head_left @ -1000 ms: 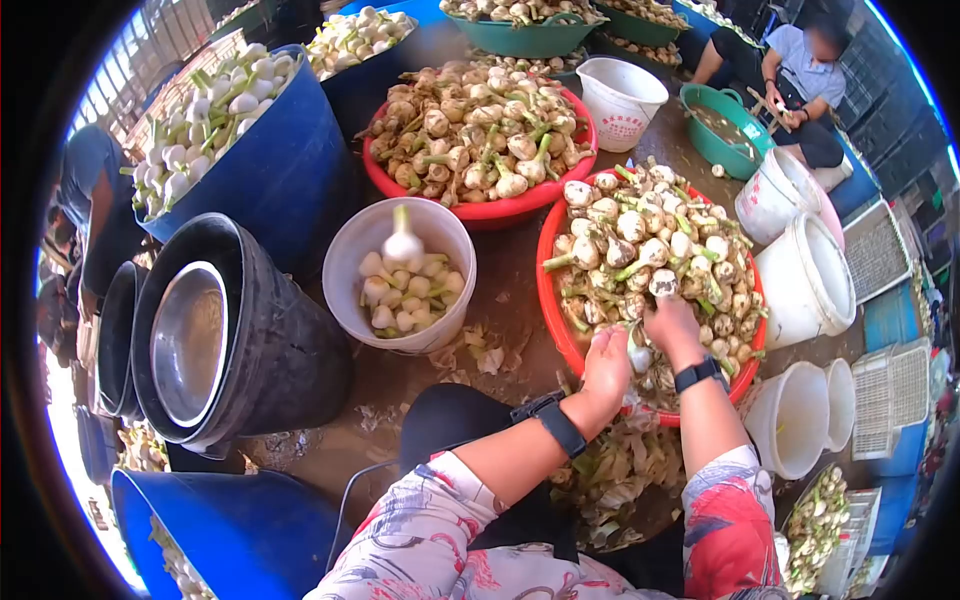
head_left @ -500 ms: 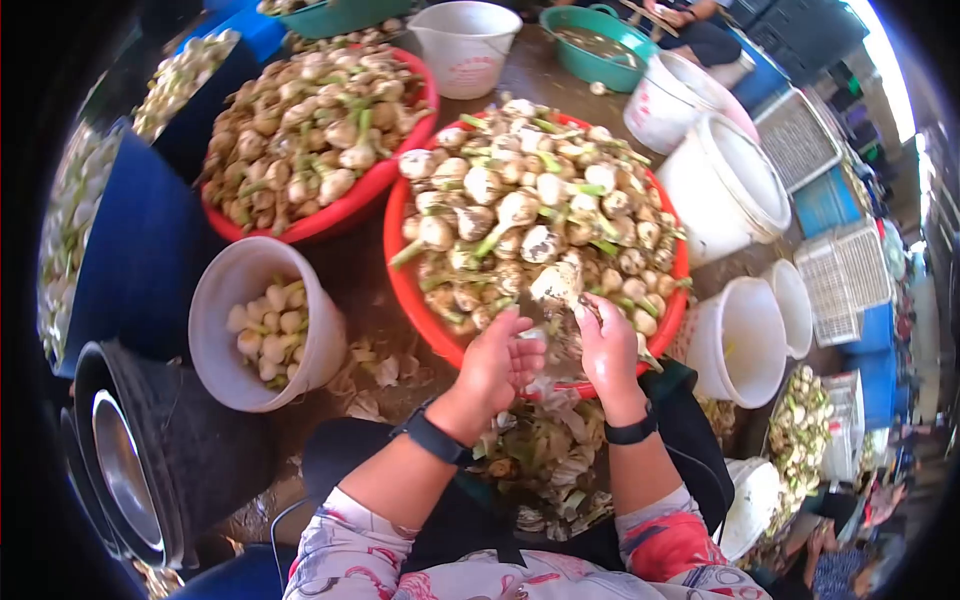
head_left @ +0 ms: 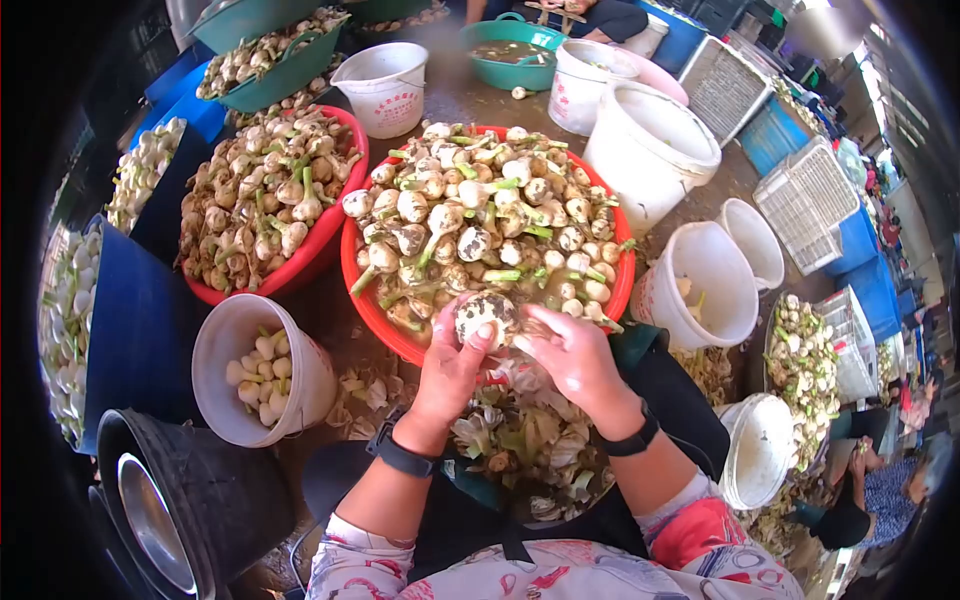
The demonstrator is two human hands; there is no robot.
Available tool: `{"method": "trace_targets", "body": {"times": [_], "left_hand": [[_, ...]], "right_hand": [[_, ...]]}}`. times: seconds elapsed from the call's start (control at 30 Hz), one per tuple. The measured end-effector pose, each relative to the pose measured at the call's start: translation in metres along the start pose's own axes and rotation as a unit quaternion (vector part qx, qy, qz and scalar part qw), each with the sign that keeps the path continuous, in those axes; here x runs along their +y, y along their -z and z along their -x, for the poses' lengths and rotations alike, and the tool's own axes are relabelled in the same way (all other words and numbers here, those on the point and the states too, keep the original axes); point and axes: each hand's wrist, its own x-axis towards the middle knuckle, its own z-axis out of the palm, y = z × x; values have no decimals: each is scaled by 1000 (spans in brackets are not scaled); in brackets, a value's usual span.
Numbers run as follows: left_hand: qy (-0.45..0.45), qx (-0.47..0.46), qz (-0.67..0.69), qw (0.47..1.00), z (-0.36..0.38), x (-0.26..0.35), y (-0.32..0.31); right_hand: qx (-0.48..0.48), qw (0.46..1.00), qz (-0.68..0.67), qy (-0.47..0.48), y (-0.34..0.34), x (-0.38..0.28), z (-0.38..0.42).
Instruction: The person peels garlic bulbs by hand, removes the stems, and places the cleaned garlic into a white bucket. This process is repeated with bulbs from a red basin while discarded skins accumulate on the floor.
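My left hand [head_left: 450,362] is closed around a garlic bulb [head_left: 486,320] with dirty, dark-spotted skin, the thumb pressed on its front. At the bulb's right side, the pinched fingers of my right hand [head_left: 575,358] grip its edge; they are slightly blurred, and the exact hold is partly hidden. Just beyond both hands stands a red basin [head_left: 622,290] heaped with unpeeled garlic bulbs [head_left: 480,215], some with green stem stubs. Below my hands, between my knees, lies a pile of garlic skins and stem scraps [head_left: 535,440].
On the left are a white bucket [head_left: 215,385] holding peeled bulbs, a second red basin [head_left: 350,150] of garlic and a black tub [head_left: 235,510]. White buckets [head_left: 700,280] line the right side. Another person [head_left: 870,500] sits at the lower right. Farther back is a green basin [head_left: 510,72].
My left hand has gone from open beside the bulb to closed around it. The bulb has come in between both hands. Garlic pieces now show in the white bucket at right. The view has shifted.
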Motion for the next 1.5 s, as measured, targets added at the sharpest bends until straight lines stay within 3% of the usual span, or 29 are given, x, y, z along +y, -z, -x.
{"method": "trace_targets", "body": {"times": [0.03, 0.13, 0.27, 0.33, 0.43, 0.53, 0.6, 0.63, 0.7, 0.73, 0.77, 0.83, 0.87, 0.9, 0.93, 0.97, 1.07, 1.1, 1.13, 1.17, 1.2, 1.27, 1.33, 1.43, 1.5], "left_hand": [[-30, -4, -61, 998, 3, 0, -3], [-78, -10, -141, 987, 8, -3, -5], [-80, -29, -270, 959, 13, 6, -2], [-71, -45, -334, 939, 14, 10, -2], [-137, -22, -419, 897, 13, 10, 0], [-103, -64, -379, 918, 8, 10, 7], [-7, -111, -112, 987, 3, 17, 15], [56, -129, -19, 990, 2, 27, 21], [65, -141, 112, 982, -2, 33, 30], [55, -139, 99, 984, -5, 32, 36], [49, -140, 94, 984, -9, 33, 38], [74, -135, 143, 978, -10, 28, 42], [70, -144, 148, 976, -11, 25, 41], [72, -148, 146, 976, -14, 22, 40], [89, -146, 173, 970, -15, 21, 39], [105, -144, 201, 963, -16, 21, 38], [158, -136, 261, 943, -12, 17, 38], [193, -136, 298, 925, -10, 16, 38], [205, -94, 274, 935, -8, 20, 33], [140, -156, 231, 950, -10, 14, 36], [129, -133, 209, 960, -10, 13, 35], [118, -113, 188, 968, -7, 11, 30], [30, -71, 7, 997, 2, 11, 19], [86, -61, 97, 990, 10, 26, 10], [97, -141, 72, 983, 10, 23, 8]], "right_hand": [[7, 1000, 1, -3, -1, -1, 3], [36, 986, 108, 120, -4, 1, 5], [0, 978, 151, 146, 4, -2, 7], [-83, 968, 181, 150, 10, -3, 6], [-24, 963, 226, 145, 3, -9, 9], [-21, 971, 216, 99, -1, -3, 7], [18, 977, 199, 69, 2, 9, -2], [62, 980, 183, 40, 5, 19, -9], [0, 973, 224, -49, 8, 83, -27], [-167, 920, 350, -47, 8, 112, -28], [-239, 898, 367, -43, 5, 114, -16], [-250, 922, 180, -235, 16, 31, -20], [-255, 919, 176, -243, 14, 19, -12], [-148, 978, 65, -132, 14, 10, -10], [-34, 998, -48, -14, 14, 6, -8], [-29, 998, -50, -14, 14, 4, -7], [-115, 983, 16, 139, 15, 5, -3], [-116, 983, 18, 142, 15, 5, -2], [-135, 985, -104, -23, 15, 4, 0], [-149, 945, -220, -189, 14, 4, 2], [-149, 946, -218, -186, 12, 5, 4], [-50, 990, -128, 26, 7, 9, 11], [-48, 985, -161, 29, 3, 9, 14], [-32, 987, -155, 12, 2, 0, 11], [96, 976, 125, 152, -1, 2, 3]]}}
